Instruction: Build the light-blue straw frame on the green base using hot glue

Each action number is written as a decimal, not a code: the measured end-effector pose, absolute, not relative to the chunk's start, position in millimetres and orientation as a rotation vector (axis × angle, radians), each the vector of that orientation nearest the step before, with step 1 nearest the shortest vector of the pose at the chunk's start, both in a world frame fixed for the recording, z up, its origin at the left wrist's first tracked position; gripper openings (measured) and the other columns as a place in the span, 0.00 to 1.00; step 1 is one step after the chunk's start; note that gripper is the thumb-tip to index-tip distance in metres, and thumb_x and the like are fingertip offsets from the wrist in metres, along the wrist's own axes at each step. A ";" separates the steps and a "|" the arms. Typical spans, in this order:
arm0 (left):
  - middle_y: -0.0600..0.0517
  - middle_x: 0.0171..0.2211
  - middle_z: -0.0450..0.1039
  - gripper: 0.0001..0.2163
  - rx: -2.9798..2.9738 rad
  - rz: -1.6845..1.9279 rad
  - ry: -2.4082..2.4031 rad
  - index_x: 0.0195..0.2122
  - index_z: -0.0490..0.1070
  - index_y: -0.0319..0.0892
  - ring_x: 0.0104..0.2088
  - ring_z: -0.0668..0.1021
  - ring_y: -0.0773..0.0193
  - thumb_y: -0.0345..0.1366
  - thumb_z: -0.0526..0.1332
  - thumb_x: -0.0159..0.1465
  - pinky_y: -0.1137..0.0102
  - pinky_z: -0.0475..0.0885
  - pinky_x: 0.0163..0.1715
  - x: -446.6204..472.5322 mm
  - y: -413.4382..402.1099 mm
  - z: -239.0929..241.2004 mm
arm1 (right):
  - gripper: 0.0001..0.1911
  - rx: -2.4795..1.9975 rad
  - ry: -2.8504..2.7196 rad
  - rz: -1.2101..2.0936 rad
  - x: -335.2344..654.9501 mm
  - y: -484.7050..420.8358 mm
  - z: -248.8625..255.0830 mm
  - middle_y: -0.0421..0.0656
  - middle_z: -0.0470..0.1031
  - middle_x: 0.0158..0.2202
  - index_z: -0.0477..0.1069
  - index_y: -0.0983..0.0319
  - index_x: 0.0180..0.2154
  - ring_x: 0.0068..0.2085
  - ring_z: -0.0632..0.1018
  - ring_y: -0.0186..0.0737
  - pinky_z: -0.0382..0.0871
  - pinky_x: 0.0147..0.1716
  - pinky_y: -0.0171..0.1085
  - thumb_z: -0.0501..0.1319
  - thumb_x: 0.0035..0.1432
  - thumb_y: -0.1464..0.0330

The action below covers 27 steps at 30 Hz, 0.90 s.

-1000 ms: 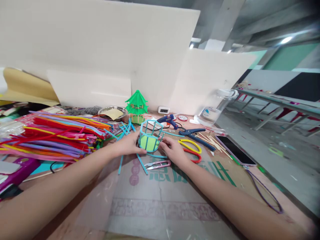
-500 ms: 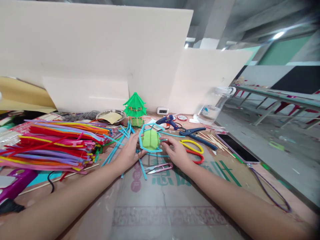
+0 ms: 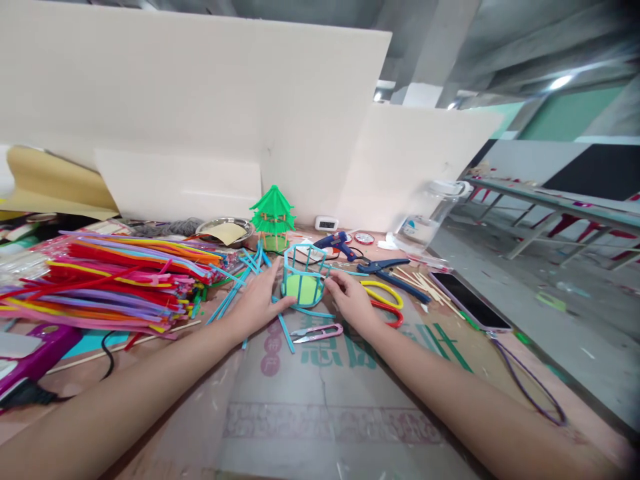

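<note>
A small cage-like frame [image 3: 303,272] of light blue sticks with a green disc as its floor stands upright on the table. My left hand [image 3: 257,300] grips its left side near the base. My right hand [image 3: 350,297] pinches its right side with thumb and fingers. Loose blue sticks [image 3: 240,283] lie under and around the frame. A pair of pink thread snips [image 3: 316,331] lies just in front of my right hand. A green pagoda model [image 3: 273,215] stands behind the frame.
A big heap of coloured pipe cleaners [image 3: 107,280] fills the left. Behind and right lie a blue glue gun [image 3: 338,244], blue pliers [image 3: 387,270], yellow and red loops [image 3: 384,301], a phone [image 3: 470,300] and a clear jar [image 3: 430,213]. White boards [image 3: 200,113] wall off the back.
Half a second ago the frame was tipped with its green floor facing me; now it stands upright on the table, both hands still on it.
</note>
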<state>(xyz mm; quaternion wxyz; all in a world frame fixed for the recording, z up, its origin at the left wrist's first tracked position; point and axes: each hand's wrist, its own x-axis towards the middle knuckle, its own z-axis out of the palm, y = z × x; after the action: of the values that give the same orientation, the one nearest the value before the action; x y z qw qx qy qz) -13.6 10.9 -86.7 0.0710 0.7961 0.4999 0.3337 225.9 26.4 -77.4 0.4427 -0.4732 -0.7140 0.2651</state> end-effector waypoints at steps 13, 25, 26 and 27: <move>0.40 0.66 0.55 0.30 2.552 1.336 1.357 0.65 0.53 0.46 0.67 0.60 0.48 0.44 0.62 0.65 0.50 0.57 0.65 17.0 -9.9 -55.3 | 0.10 -0.856 -1.912 0.138 227.7 22.5 -3.8 0.43 0.74 0.34 0.73 0.60 0.35 0.36 0.74 0.40 0.67 0.39 0.39 0.56 0.66 0.65; 0.38 0.68 0.50 0.42 2.221 1.403 1.266 0.69 0.42 0.44 0.68 0.59 0.49 0.48 0.65 0.61 0.55 0.62 0.64 15.9 15.2 -86.0 | 0.11 -0.689 -2.113 -0.049 216.8 5.6 -26.3 0.47 0.78 0.46 0.73 0.58 0.48 0.50 0.75 0.45 0.68 0.52 0.48 0.57 0.66 0.70; 0.38 0.68 0.51 0.42 2.196 1.380 1.268 0.69 0.42 0.43 0.67 0.60 0.50 0.48 0.65 0.60 0.55 0.63 0.64 16.1 15.8 -86.4 | 0.12 -0.682 -2.141 -0.074 216.7 6.8 -27.8 0.47 0.78 0.46 0.72 0.58 0.49 0.50 0.75 0.45 0.68 0.52 0.48 0.57 0.66 0.70; 0.38 0.68 0.51 0.43 2.183 1.358 1.271 0.69 0.42 0.42 0.67 0.60 0.50 0.47 0.66 0.60 0.56 0.62 0.64 15.9 16.4 -86.4 | 0.12 -0.681 -2.162 -0.096 216.5 8.2 -28.9 0.47 0.77 0.47 0.72 0.58 0.50 0.50 0.75 0.44 0.68 0.52 0.47 0.56 0.66 0.70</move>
<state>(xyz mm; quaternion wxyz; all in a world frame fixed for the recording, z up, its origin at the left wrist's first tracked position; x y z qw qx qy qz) 15.9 16.4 -86.4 0.1362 0.7541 0.4390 0.4692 216.5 8.2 -28.9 0.4226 -0.2721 -0.8637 -0.0383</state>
